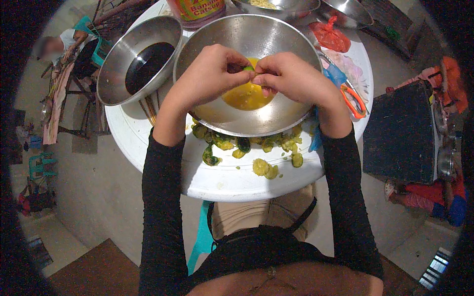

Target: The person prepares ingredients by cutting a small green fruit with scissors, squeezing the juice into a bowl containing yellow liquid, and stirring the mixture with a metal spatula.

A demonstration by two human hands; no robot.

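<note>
My left hand (218, 72) and my right hand (283, 76) meet over a wide stainless steel bowl (207, 113). Between the fingertips of my left hand is a small green citrus fruit piece (249, 69). My right fingers are pinched close against it; whether they grip it too is hard to see. Yellow juice (248, 98) with bits of pulp lies in the bottom of the bowl. Squeezed green and yellow citrus halves (264, 168) are scattered on the white round table (229, 187), along the near side of the bowl.
At the left, a tilted steel bowl (114, 77) holds dark liquid. A banana catsup container (198, 13) stands behind. To the right lie orange-handled scissors (352, 101) and a knotted red plastic bag (331, 35). More steel bowls (348, 13) stand at the back. A person (68, 42) sits far left.
</note>
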